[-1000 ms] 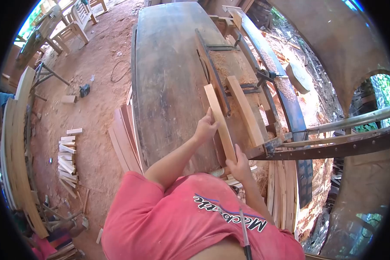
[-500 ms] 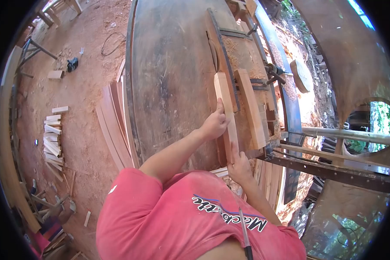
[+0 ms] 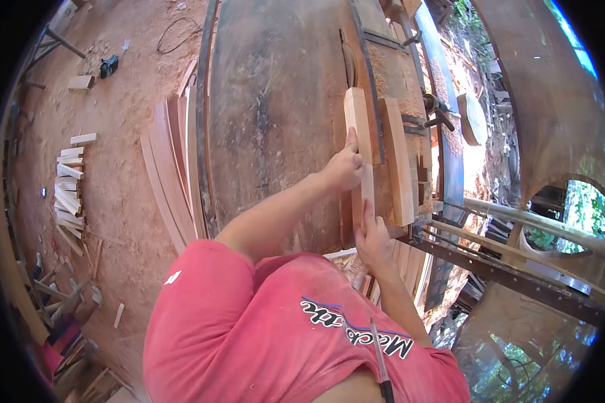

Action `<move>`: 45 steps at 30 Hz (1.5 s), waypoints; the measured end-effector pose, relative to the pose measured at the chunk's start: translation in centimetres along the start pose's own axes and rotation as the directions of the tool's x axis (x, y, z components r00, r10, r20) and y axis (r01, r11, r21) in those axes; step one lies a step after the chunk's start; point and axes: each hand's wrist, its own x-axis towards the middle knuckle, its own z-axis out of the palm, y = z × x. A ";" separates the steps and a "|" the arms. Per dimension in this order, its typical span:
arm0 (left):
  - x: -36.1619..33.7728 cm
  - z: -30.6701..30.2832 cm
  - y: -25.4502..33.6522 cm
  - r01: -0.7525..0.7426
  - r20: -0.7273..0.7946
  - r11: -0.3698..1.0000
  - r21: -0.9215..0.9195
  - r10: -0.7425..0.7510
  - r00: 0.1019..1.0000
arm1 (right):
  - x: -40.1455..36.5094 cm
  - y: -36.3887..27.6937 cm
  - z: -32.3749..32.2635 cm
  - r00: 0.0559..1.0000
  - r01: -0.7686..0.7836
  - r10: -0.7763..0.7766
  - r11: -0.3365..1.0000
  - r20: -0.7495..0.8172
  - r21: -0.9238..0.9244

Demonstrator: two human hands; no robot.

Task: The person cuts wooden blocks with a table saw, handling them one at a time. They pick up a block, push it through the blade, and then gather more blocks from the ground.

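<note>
A long pale wooden strip (image 3: 357,124) lies lengthwise on the dark saw table (image 3: 275,101), beside a metal guide rail (image 3: 370,80). My left hand (image 3: 345,166) presses on the strip's middle with its fingers laid along the wood. My right hand (image 3: 372,236) grips the strip's near end at the table's front edge. A second, wider wooden piece (image 3: 396,161) rests to the right of the rail. My red shirt (image 3: 296,329) fills the lower view.
Long curved boards (image 3: 168,174) lean against the table's left side. A heap of short wood offcuts (image 3: 67,188) lies on the red dirt floor at left. A rusty steel frame and pipe (image 3: 531,221) jut out at right.
The strip has slid forward along the rail, away from me, with both hands following it. The view has tilted and shifted toward the table.
</note>
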 end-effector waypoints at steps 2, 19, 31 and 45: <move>0.3 -0.3 0.1 0.001 0.028 1.000 0.028 -0.002 1.000 | 0.3 0.0 -0.1 1.000 -0.004 0.004 1.000 0.002 -0.009; 1.4 -2.5 -0.6 0.045 0.108 0.993 0.111 -0.057 0.993 | 1.5 -0.4 -0.7 0.998 -0.051 0.049 0.998 0.046 0.034; 1.5 -3.0 -1.8 -0.013 0.106 0.999 0.043 0.008 0.994 | 0.6 0.7 1.3 0.993 0.058 -0.044 0.990 -0.108 0.132; 1.7 -3.3 -1.3 0.012 0.099 0.998 0.055 -0.017 0.995 | 0.0 0.0 1.6 0.960 0.046 -0.013 0.992 -0.278 0.114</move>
